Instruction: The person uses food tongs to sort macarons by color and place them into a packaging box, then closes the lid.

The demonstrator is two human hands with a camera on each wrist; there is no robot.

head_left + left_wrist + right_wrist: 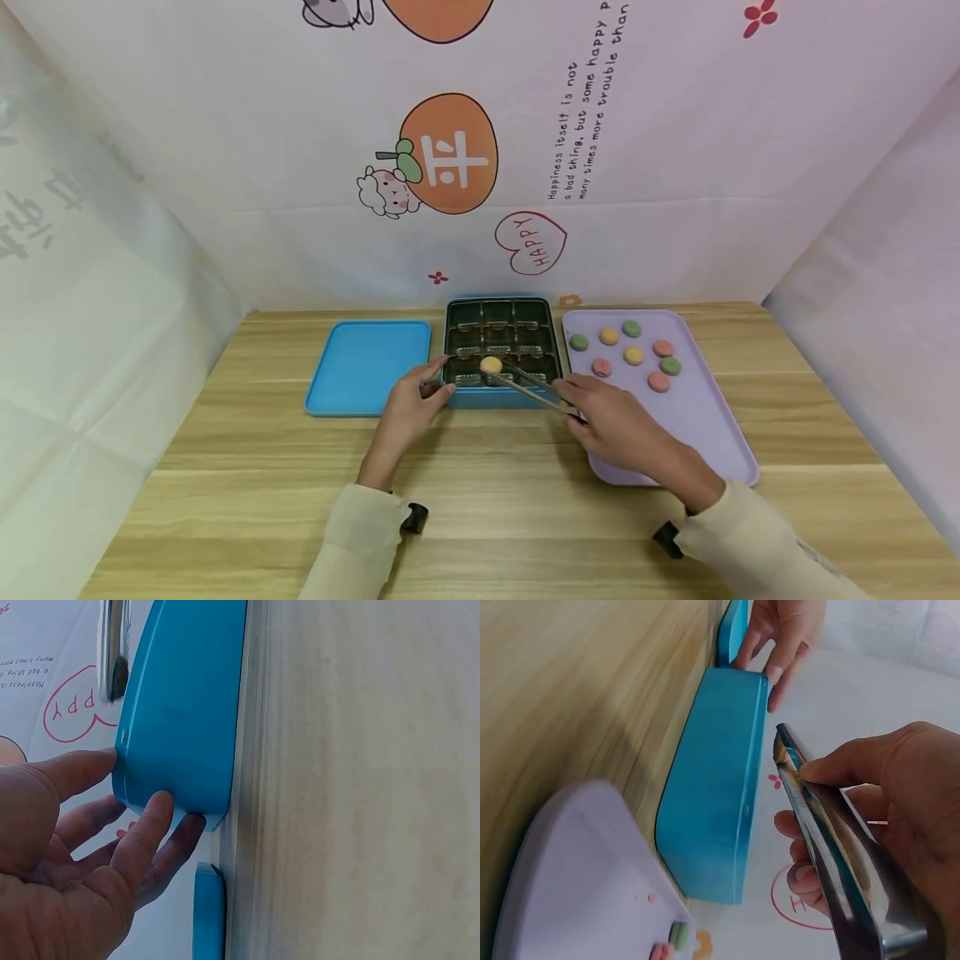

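A blue box [498, 400] with a dark insert of several compartments stands at the back middle of the table. My left hand [408, 408] holds its front left corner, thumb and fingertips against the walls. In my right hand [618, 423] is a pair of metal tongs [829, 859], reaching left over the box. Between the tong tips, a yellow macaron [491, 365] hangs above the front row of compartments. Seen from the left wrist, the blue box [180, 712] shows its outer wall under the fingertips.
Right of the box lies a lilac tray [701, 442] with several macarons, including a green macaron [632, 328], a pink macaron [659, 382] and a yellow macaron [633, 356]. A shallow blue tray or lid [367, 367] lies to the left. A printed cloth [300, 167] rises behind.
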